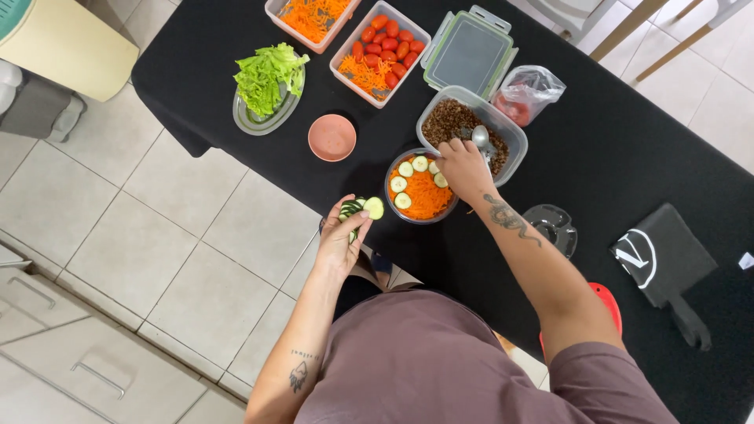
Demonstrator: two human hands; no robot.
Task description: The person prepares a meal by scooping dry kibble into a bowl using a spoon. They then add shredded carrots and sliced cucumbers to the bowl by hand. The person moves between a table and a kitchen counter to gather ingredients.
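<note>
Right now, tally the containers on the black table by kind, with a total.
Rectangular tubs: 3 (carrot tub, tomato tub, grain tub)
Round bowls: 2 (pink bowl, salad bowl)
Oval plate: 1 (lettuce plate)
Loose lid: 1 (lid)
Plastic bag: 1 (bag)
Total: 8

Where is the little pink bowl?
In the head view, the pink bowl sits on the black table near its left edge, just right of the plate of lettuce and up-left of the clear bowl of carrot and cucumber.
</note>
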